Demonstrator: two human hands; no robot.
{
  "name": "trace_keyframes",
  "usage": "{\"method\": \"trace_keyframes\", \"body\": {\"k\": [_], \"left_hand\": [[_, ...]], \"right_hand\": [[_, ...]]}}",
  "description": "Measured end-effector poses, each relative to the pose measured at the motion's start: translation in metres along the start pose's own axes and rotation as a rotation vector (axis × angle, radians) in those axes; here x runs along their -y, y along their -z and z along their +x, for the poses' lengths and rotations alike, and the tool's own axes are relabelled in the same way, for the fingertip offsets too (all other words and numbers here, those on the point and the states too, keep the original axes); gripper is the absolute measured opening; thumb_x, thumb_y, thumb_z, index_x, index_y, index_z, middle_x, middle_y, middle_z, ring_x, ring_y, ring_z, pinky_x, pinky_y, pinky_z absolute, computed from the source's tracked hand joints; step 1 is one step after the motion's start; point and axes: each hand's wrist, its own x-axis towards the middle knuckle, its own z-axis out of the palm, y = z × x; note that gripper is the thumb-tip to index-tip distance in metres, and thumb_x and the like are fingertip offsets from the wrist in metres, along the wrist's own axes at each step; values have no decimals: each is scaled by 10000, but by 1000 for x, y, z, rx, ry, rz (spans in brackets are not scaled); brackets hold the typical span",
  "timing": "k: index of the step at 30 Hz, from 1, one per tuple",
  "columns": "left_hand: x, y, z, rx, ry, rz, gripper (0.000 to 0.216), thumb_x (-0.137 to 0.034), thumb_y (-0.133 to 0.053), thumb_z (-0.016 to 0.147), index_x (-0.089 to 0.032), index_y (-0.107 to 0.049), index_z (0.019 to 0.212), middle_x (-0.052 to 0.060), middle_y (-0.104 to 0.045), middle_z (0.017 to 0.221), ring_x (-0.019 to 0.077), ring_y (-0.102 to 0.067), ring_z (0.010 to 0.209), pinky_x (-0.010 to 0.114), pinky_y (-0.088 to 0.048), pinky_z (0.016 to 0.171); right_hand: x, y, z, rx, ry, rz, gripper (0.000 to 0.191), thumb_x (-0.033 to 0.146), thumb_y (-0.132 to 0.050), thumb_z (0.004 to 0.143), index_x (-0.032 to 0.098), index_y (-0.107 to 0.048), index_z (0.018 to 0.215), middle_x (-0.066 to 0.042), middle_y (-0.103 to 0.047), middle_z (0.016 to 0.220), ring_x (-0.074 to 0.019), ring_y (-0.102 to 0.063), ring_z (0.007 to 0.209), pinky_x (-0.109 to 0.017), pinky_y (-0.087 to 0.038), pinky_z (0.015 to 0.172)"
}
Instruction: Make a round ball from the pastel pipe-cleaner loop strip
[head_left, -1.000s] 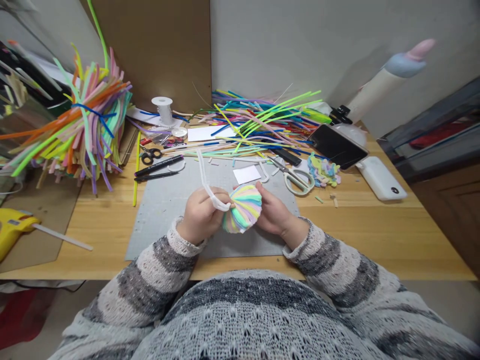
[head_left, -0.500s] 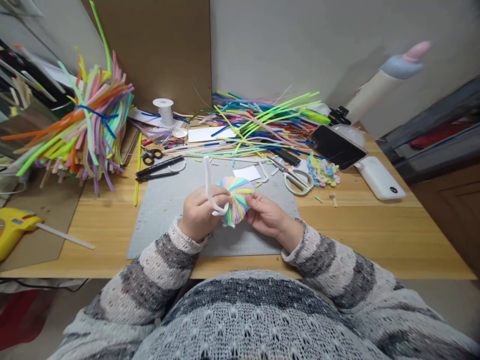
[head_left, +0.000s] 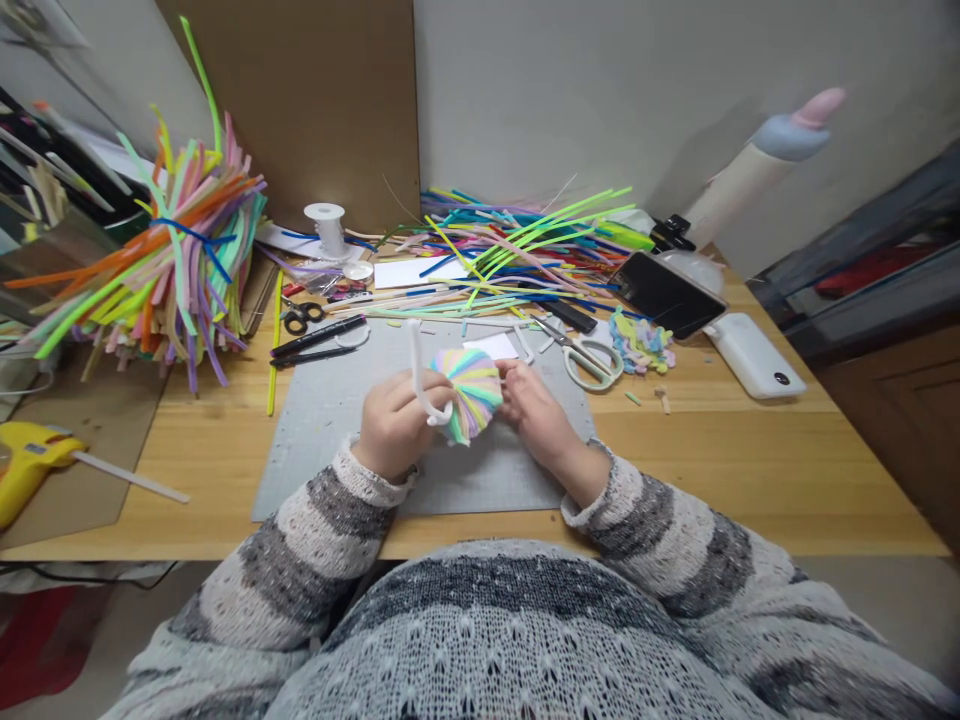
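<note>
A round, ridged disc of pastel striped pipe cleaners (head_left: 474, 392) is held above the grey cutting mat (head_left: 315, 420). My left hand (head_left: 397, 420) is closed on the disc's left side. A bent white pipe cleaner (head_left: 417, 365) stands up by the same fingers, its lower end hooked over against the disc. At the disc's right edge, my right hand (head_left: 540, 415) has its fingers bent close together against the rim; their tips are partly hidden.
Scissors with pale handles (head_left: 592, 362), a white card (head_left: 491, 346) and pastel scraps (head_left: 640, 340) lie beyond my hands. Loose pipe cleaners (head_left: 525, 245) are heaped behind. At left are a tied pipe-cleaner bundle (head_left: 187, 240) and a yellow glue gun (head_left: 34, 465); a phone (head_left: 671, 295) leans at right.
The disc has turned to show more of its striped face. My right hand's fingers have shifted up and outward along its right edge. My left hand keeps its grip.
</note>
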Motion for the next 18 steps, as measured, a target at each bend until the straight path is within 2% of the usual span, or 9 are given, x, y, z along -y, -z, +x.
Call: {"method": "trace_keyframes", "body": {"k": [1, 2, 3, 5, 7, 9, 12, 14, 18], "left_hand": [[4, 2, 1, -16, -1, 52, 140, -120, -554, 883, -200, -669, 886, 66, -734, 882, 177, -683, 807, 329, -564, 716], [8, 3, 2, -32, -10, 101, 143, -120, -560, 877, -207, -673, 883, 63, -736, 884, 183, -680, 809, 337, -552, 714], [11, 5, 3, -39, -34, 149, 139, -123, -578, 866, -220, -676, 885, 56, -739, 885, 188, -677, 815, 344, -540, 719], [14, 8, 4, -16, -99, 230, 131, -142, -629, 846, -254, -680, 891, 33, -745, 893, 191, -670, 834, 355, -519, 748], [13, 9, 3, 57, -182, 255, 107, -178, -650, 849, -276, -678, 880, 6, -748, 898, 183, -662, 846, 355, -500, 783], [7, 8, 2, 134, -265, 235, 82, -208, -634, 871, -279, -673, 860, -16, -748, 895, 166, -655, 845, 342, -487, 806], [0, 6, 1, 154, -346, 204, 103, -190, -609, 888, -267, -665, 849, -28, -749, 900, 150, -650, 838, 322, -475, 814], [-2, 3, 1, 127, -319, 190, 118, -157, -615, 879, -265, -665, 873, -25, -753, 908, 150, -652, 841, 323, -463, 815], [1, -2, 3, 120, -172, 192, 115, -191, -677, 832, -282, -671, 902, -18, -759, 933, 176, -663, 906, 351, -450, 848]], "right_hand": [[2, 1, -2, -58, 72, -53, 337, 552, -679, 810, 220, -635, 851, 14, -627, 778, -107, -572, 679, -214, -478, 584], [4, 1, -4, -58, 95, -89, 354, 557, -656, 827, 209, -622, 773, 17, -608, 710, -96, -559, 616, -203, -458, 533], [6, 1, -6, 11, 49, -101, 418, 585, -611, 848, 197, -600, 695, 13, -590, 643, -91, -549, 553, -199, -433, 478], [8, -4, -11, 309, -239, -46, 560, 680, -469, 880, 181, -598, 660, -16, -603, 582, -107, -571, 479, -205, -402, 395], [6, -11, -15, 595, -570, 72, 653, 749, -374, 872, 162, -649, 801, -54, -668, 640, -142, -643, 516, -212, -434, 376], [2, -18, -18, 684, -702, 195, 642, 733, -374, 886, 151, -645, 903, -67, -702, 706, -146, -681, 581, -214, -496, 421], [-2, -21, -18, 582, -612, 286, 410, 550, -512, 927, 155, -600, 860, -27, -685, 681, -107, -660, 557, -197, -532, 481], [-3, -21, -17, 542, -541, 279, 302, 453, -568, 921, 169, -562, 819, 18, -635, 614, -89, -617, 487, -181, -499, 444], [-2, -19, -18, 529, -396, 179, 356, 480, -585, 885, 188, -510, 696, 68, -504, 488, -79, -486, 360, -188, -374, 351]]}}
